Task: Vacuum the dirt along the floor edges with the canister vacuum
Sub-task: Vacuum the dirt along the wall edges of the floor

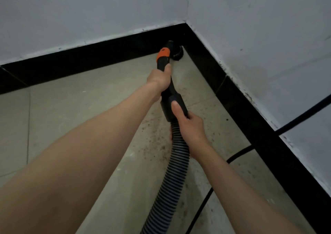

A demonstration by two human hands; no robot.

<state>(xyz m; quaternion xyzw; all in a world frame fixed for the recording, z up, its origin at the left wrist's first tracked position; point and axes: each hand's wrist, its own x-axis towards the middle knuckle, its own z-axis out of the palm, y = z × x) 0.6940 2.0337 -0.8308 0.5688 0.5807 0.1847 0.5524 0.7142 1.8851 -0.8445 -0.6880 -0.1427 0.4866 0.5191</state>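
Tiled floor (71,119) near the room corner (185,25) mostly clean; reddish dirt specks (157,140) left further out from that corner, beside the black skirting (250,126). Ribbed hose (172,171) trailing back from the corner, brush nozzle (177,53) pressed right into it. Left hand (159,80) wrapped around the wand, right hand (189,124) clasping the hose cuff. Edge work judged only partly done.
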